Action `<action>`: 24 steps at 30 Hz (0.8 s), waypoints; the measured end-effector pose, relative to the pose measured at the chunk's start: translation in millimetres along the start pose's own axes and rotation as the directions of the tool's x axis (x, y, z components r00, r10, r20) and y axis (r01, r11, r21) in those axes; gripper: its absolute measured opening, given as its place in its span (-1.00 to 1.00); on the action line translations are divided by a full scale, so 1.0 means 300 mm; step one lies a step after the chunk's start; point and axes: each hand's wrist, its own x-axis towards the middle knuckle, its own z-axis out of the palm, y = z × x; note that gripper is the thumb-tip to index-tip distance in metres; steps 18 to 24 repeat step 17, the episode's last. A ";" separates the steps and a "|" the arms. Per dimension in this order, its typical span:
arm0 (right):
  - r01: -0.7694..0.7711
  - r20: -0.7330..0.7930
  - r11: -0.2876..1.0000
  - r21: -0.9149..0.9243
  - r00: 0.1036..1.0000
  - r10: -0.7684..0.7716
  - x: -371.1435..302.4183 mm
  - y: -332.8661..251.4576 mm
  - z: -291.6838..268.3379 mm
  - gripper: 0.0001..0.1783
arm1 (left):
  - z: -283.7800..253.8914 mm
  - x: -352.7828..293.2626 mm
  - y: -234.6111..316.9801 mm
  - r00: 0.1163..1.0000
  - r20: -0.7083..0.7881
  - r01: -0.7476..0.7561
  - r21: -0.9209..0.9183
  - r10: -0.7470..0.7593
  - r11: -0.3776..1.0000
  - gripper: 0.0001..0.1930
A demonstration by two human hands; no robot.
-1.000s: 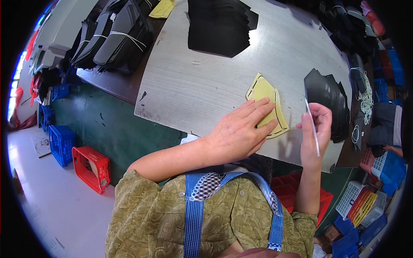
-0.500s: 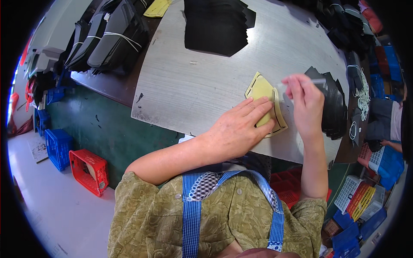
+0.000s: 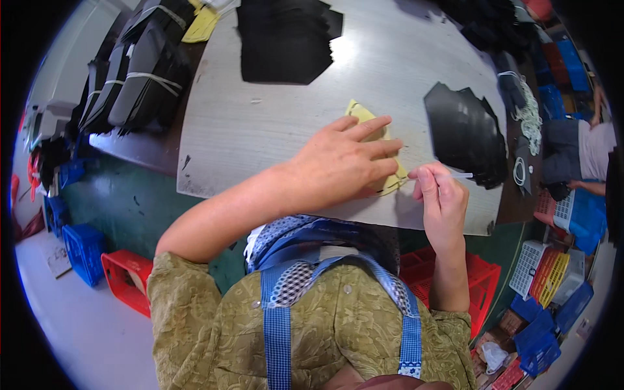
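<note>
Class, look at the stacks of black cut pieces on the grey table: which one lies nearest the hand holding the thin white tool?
The black stack at the table's right side, just beyond the right hand. The larger stack lies at the far edge.

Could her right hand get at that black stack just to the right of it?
Probably yes. The right hand hangs close beside the black stack, with only bare table between them. But its fingers pinch a thin white stick, so grasping might be awkward.

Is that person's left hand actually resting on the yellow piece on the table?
Touching. The head view shows the left hand lying flat on the yellow piece, fingers spread across it and covering most of it, with no gap visible.
</note>
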 end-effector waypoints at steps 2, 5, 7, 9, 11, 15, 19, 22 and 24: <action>0.081 -0.152 0.995 0.055 0.986 -0.072 0.021 0.012 0.032 -0.79 | -0.017 0.058 -0.029 0.996 0.083 -0.025 -0.030 0.028 0.999 -0.62; 0.286 -0.226 0.950 -0.125 0.924 -0.308 0.081 0.033 0.031 -0.85 | -0.075 0.152 -0.033 0.989 0.132 -0.054 -0.091 0.065 0.994 -0.44; 0.247 -0.179 0.969 0.001 0.953 -0.243 0.060 0.007 0.001 -0.79 | -0.078 0.182 -0.032 0.996 0.075 -0.037 -0.187 0.052 0.982 -0.43; 0.201 -0.261 0.978 -0.061 0.942 -0.210 0.069 0.028 -0.075 -0.79 | -0.067 0.225 -0.024 0.993 -0.113 -0.043 -0.141 0.027 0.989 -0.45; 0.141 -0.359 0.978 -0.152 0.914 -0.188 0.086 0.065 -0.171 -0.80 | -0.057 0.254 -0.008 0.951 -0.308 -0.019 -0.098 -0.012 0.995 -0.46; 0.050 -0.451 0.944 -0.328 0.869 -0.202 0.086 0.205 -0.265 -0.84 | 0.062 0.309 -0.005 0.992 -0.064 0.101 -0.117 -0.109 0.988 -0.46; 0.050 -0.458 0.929 -0.366 0.860 -0.226 0.080 0.239 -0.268 -0.85 | 0.145 0.380 0.041 0.992 -0.042 -0.117 -0.045 0.115 0.992 -0.40; 0.050 -0.458 0.929 -0.366 0.860 -0.226 0.080 0.239 -0.268 -0.85 | 0.145 0.380 0.041 0.992 -0.042 -0.117 -0.045 0.115 0.992 -0.40; 0.050 -0.458 0.929 -0.366 0.860 -0.226 0.080 0.239 -0.268 -0.85 | 0.145 0.380 0.041 0.992 -0.042 -0.117 -0.045 0.115 0.992 -0.40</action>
